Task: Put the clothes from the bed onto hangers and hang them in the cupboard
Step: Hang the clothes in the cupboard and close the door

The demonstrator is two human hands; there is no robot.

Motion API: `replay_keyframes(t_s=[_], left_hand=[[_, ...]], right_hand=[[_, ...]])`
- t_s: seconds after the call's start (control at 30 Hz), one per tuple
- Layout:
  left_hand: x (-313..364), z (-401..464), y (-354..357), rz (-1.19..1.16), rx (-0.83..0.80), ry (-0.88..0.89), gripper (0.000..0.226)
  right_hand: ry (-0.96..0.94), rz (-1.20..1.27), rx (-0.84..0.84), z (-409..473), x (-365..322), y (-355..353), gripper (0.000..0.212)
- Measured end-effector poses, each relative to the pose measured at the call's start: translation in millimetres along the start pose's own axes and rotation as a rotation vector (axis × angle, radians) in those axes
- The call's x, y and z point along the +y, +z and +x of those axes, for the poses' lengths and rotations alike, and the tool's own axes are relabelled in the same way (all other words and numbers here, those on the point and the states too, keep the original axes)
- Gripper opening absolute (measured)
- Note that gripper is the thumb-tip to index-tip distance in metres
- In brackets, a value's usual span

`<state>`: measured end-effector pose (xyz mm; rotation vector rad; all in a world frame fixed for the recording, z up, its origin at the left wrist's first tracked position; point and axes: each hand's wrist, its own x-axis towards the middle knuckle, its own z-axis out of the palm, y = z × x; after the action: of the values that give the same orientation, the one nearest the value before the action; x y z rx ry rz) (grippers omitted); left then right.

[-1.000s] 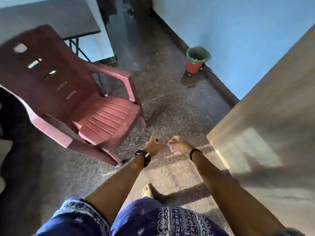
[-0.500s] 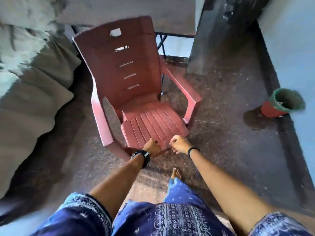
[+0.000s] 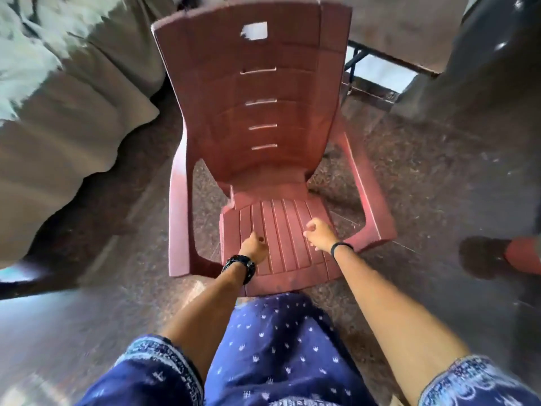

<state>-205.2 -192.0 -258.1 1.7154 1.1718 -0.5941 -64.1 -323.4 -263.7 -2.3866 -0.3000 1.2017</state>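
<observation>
**Both hands empty over the chair seat; bed at left**

The left hand (image 3: pixel 254 249) is held out in front of the body over the near part of a chair (image 3: pixel 257 118) seat. Its fingers are curled in loosely, the thumb lying on top; nothing is in its grip. A dark beaded band (image 3: pixel 239 266) sits on that wrist. Whether the hand touches the seat cannot be told from this angle.

The right hand (image 3: pixel 319 233) hangs over the right half of the seat, fingers bent and slack, gripping nothing. A thin black band (image 3: pixel 340 247) circles its wrist. The two hands are apart, with a few seat slats showing between them.

The chair is moulded reddish-brown plastic: ribbed seat with lengthwise grooves, tall curved back with a square cut-out near the top and narrow slots below it, and flat armrests.

The bed (image 3: pixel 67 118) lies at the left, covered in a rumpled grey-beige sheet with soft folds; motion blur hides any clothes on it. The floor (image 3: pixel 409 183) is dark and speckled. The person wears blue patterned shorts (image 3: pixel 281 356). A reddish bin (image 3: pixel 524 256) sits at the right edge, cut off by the frame.
</observation>
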Motion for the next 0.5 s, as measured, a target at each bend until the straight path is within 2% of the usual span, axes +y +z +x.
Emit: replay_keyframes(t_s=[0.2,0.27,0.3,0.37,0.4,0.47,0.5], left_hand=[[13.0,67.0,-26.0,0.011,-0.026,-0.069,0.036],[9.1,93.6,-33.3,0.011,-0.015,-0.112,0.038],[3.5,108.9,-36.4,0.017,-0.003,-0.144,0.039],[-5.7,128.5,-40.3,0.014,0.054,-0.197,0.041],[-11.8,142.3,-39.5,0.013,0.098,-0.215,0.041],[-22.5,164.7,-39.3,0.013,0.195,-0.235,0.046],[-27.5,172.7,-39.2,0.008,0.229,-0.252,0.051]], right_hand=[[0.097,-0.114,-0.005,68.9,11.7,2.1,0.014],[0.129,-0.117,-0.005,92.3,13.9,4.0,0.007],[0.151,-0.111,0.003,105.9,15.8,7.4,0.013],[0.180,-0.104,0.015,122.4,19.3,8.6,0.023],[0.208,-0.091,0.015,133.5,22.5,10.1,0.023],[0.256,-0.074,0.055,152.4,28.3,11.1,0.005],[0.273,-0.070,0.088,162.4,32.7,11.8,0.013]])
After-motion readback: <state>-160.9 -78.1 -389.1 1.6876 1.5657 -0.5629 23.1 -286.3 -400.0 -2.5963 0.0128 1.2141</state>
